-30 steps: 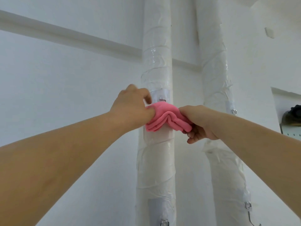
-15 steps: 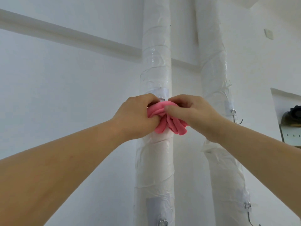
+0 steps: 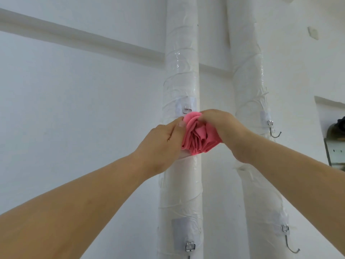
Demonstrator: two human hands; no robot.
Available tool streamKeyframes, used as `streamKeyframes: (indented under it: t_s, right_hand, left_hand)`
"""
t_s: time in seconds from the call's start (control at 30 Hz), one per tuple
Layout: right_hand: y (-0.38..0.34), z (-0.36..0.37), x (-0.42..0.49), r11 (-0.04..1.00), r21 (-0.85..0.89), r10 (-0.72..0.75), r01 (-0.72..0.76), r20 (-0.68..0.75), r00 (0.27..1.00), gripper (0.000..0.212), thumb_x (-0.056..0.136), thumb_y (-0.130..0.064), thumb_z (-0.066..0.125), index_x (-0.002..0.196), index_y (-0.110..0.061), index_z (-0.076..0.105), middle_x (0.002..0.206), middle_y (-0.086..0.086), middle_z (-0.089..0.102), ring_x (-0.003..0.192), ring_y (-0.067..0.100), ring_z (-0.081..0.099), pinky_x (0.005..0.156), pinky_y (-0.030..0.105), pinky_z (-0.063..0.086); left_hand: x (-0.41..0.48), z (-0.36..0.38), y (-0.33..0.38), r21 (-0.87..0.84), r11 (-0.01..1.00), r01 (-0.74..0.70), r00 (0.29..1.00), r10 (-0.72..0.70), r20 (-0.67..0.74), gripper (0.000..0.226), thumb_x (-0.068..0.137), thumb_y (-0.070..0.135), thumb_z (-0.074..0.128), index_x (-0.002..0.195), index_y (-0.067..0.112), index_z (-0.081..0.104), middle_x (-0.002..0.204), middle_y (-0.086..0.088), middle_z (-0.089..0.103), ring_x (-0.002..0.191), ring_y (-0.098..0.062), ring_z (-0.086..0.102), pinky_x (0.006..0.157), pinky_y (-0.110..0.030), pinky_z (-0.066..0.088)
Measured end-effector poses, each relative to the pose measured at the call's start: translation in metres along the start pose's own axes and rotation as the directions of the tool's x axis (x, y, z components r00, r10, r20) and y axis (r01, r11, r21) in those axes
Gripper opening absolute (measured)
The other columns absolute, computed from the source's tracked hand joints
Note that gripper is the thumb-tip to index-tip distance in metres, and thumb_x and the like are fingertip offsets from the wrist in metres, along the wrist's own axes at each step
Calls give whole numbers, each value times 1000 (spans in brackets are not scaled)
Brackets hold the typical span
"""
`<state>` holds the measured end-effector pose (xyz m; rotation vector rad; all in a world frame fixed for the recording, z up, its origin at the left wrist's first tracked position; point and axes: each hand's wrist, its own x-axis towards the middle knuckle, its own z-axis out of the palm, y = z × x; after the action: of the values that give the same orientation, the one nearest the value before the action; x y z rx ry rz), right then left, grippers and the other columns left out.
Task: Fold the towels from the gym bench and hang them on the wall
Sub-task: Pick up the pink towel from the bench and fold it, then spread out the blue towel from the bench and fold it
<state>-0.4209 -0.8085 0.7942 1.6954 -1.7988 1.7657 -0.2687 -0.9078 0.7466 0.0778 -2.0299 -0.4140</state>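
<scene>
A pink towel point(image 3: 197, 136), bunched into several folds, is pressed against a white wrapped pipe point(image 3: 181, 75) on the wall. My left hand point(image 3: 164, 144) grips the towel's left side, thumb on its edge. My right hand point(image 3: 222, 126) pinches its upper right part from above. Just above the towel a small metal hook clip point(image 3: 187, 110) sits on a taped patch of the pipe. Whether the towel hangs on a hook is hidden by the cloth and my hands.
A second wrapped pipe point(image 3: 250, 86) stands to the right, with a metal hook point(image 3: 273, 130) at hand height and another hook point(image 3: 289, 242) lower down. The first pipe has a lower clip point(image 3: 190, 246). A dark object point(image 3: 337, 131) sits at the right edge.
Both hands have closed in on the towel and moved slightly down the pipe. The towel went from a flat fold to a tighter bunch, and the clip above it is now uncovered.
</scene>
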Motion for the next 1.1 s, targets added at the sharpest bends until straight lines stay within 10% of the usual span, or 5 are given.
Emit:
streamKeyframes:
  t_s: [0.17, 0.63, 0.8, 0.97, 1.1]
  right_hand:
    - [-10, -17, -9, 987, 138, 77, -79, 21, 997, 35, 99, -46, 54, 99, -14, 69, 79, 0, 69, 80, 24, 63, 101, 52, 55]
    - [-33, -18, -26, 836, -506, -297, 212, -94, 950, 34, 97, -32, 57, 130, -28, 64, 129, -8, 65, 122, 15, 60, 107, 39, 48]
    - [-19, -10, -108, 748, -567, -593, 345, -336, 732, 22, 94, -28, 55, 111, -27, 69, 113, -13, 65, 109, 16, 62, 88, 37, 52]
    - [29, 50, -195, 953, -242, -217, 183, -123, 968, 16, 92, -44, 58, 108, -40, 61, 96, -20, 66, 79, 6, 68, 72, 35, 57]
    - [78, 92, -232, 910, -413, 144, -44, 215, 966, 35, 90, -56, 62, 124, -48, 56, 99, -21, 69, 73, 5, 70, 79, 39, 61]
  left_hand:
    - [4, -17, 9, 76, 996, 37, 998, -40, 39, 34, 110, 33, 38, 133, 32, 62, 129, 9, 68, 122, -12, 60, 103, -24, 45]
    - [4, -40, 39, 341, 935, 102, 995, -100, -23, 51, 94, 39, 63, 143, 28, 50, 138, 6, 59, 127, -16, 57, 101, -31, 49]
    - [-57, -48, 16, 250, 953, 169, 973, -120, -198, 49, 94, 40, 64, 140, 38, 51, 136, 23, 56, 127, -2, 53, 109, -31, 45]
    - [-150, -22, -18, 84, 930, 358, 933, -354, -55, 23, 96, 30, 65, 117, 38, 67, 112, 25, 66, 98, 9, 65, 76, -10, 47]
    - [-224, 5, -49, 36, 890, 455, 888, -457, 55, 23, 95, 22, 67, 113, 35, 70, 107, 23, 70, 93, 11, 65, 76, -8, 49]
